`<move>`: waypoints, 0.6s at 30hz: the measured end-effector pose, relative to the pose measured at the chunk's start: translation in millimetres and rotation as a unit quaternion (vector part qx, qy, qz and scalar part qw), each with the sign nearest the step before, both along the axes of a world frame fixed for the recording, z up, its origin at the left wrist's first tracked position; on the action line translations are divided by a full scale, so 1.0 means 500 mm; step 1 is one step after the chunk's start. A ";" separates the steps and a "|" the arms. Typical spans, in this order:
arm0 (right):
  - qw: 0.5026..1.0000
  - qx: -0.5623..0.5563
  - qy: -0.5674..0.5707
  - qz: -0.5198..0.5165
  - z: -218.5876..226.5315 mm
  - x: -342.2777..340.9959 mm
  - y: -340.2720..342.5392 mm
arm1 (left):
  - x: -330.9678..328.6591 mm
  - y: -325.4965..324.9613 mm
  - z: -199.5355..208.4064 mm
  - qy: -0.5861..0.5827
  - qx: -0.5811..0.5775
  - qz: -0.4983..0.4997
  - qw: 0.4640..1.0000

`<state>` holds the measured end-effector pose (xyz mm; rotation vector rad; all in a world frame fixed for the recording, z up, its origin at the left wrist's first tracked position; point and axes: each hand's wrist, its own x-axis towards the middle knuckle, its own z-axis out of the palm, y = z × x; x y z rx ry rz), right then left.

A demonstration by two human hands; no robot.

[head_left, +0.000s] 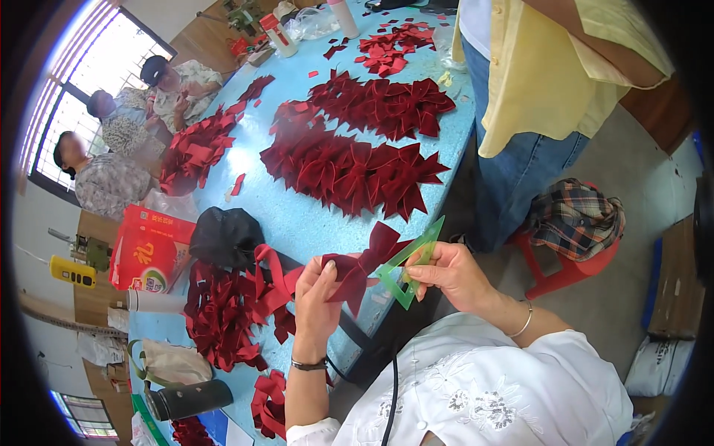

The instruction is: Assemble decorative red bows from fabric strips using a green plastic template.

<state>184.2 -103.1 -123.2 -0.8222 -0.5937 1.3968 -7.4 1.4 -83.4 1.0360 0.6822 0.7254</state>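
My left hand pinches a dark red velvet bow by its left side, above the near edge of the table. Between the thumb and fingers of my right hand is a transparent green set square. Its slanted edge lies against or just in front of the bow's right end; whether they touch, I cannot tell. Left of my left hand, a heap of dark red bows or ribbon pieces covers part of the table. Overlapping finished bows lie in a long near row and a far row.
Around the blue table lie a black bag, a red gift bag and a dark bottle. A person in a yellow shirt stands at the right, near a red stool. Several people sit across the table.
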 end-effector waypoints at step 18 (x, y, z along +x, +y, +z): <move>0.997 0.003 -0.066 -0.033 0.006 -0.021 -0.021 | 0.010 -0.036 -0.026 -0.040 -0.089 -0.024 0.995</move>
